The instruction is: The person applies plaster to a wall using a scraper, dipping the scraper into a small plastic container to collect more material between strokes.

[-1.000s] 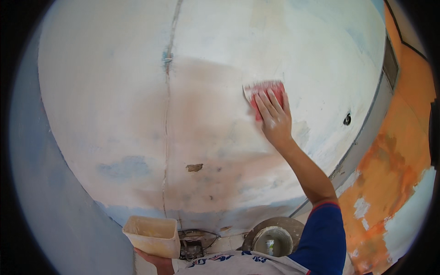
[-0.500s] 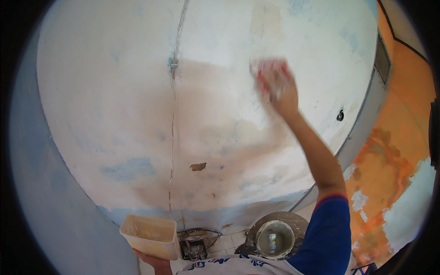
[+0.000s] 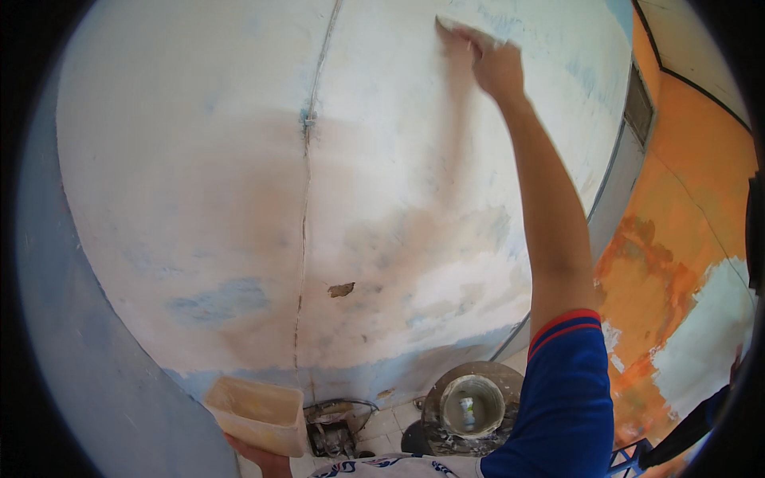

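High on the whitish, patchy wall (image 3: 382, 175), my right hand (image 3: 499, 70) is closed around a putty knife (image 3: 446, 29), seen nearly edge-on with its blade at the wall surface. My fingers and the angle hide most of its handle. Low on the left, my left hand (image 3: 256, 456) supports a cream rectangular plastic tub (image 3: 275, 438) from beneath, gripping its lower side. The tub's inner walls are smeared with pale paste. How much lies at its bottom cannot be made out.
A cable (image 3: 304, 231) runs down the wall, left of a chipped hole (image 3: 341, 290). Below stand a putty-smeared bucket (image 3: 496, 408) on a dark round surface and a dark box-like thing (image 3: 331, 436). At right are an orange wall (image 3: 677, 191) and someone's dark sleeve (image 3: 687, 430).
My right hand has swept up the wall with the putty knife, which has turned from broadside to nearly edge-on. The left hand keeps the tub in about the same place.
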The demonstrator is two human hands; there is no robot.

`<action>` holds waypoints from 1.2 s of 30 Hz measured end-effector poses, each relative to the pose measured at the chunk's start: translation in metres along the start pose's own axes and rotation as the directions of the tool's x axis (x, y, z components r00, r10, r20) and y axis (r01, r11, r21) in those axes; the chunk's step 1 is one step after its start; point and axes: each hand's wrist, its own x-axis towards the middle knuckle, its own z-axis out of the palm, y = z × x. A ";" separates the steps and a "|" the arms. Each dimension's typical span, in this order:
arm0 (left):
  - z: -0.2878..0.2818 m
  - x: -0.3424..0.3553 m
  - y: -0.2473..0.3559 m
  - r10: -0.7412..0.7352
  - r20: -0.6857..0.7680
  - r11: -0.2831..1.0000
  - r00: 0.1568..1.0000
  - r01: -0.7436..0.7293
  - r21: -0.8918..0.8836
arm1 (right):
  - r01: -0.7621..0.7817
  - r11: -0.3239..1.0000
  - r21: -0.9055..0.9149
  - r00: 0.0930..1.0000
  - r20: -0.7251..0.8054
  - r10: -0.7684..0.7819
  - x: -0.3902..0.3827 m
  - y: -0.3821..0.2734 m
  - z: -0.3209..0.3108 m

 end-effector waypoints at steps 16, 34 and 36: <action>-0.020 -0.004 0.024 -0.107 0.043 0.992 0.993 0.104 0.066 | -0.389 0.921 0.006 0.921 0.032 0.388 -0.013 0.001 -0.020; 0.010 0.005 -0.009 -0.068 -0.064 0.991 0.996 0.075 0.114 | -0.222 0.971 -0.089 0.975 -0.023 0.221 -0.033 0.001 -0.007; 0.010 0.009 -0.019 -0.077 -0.046 0.991 0.996 0.081 0.110 | -0.185 0.979 -0.081 0.983 -0.007 0.185 -0.027 0.004 0.005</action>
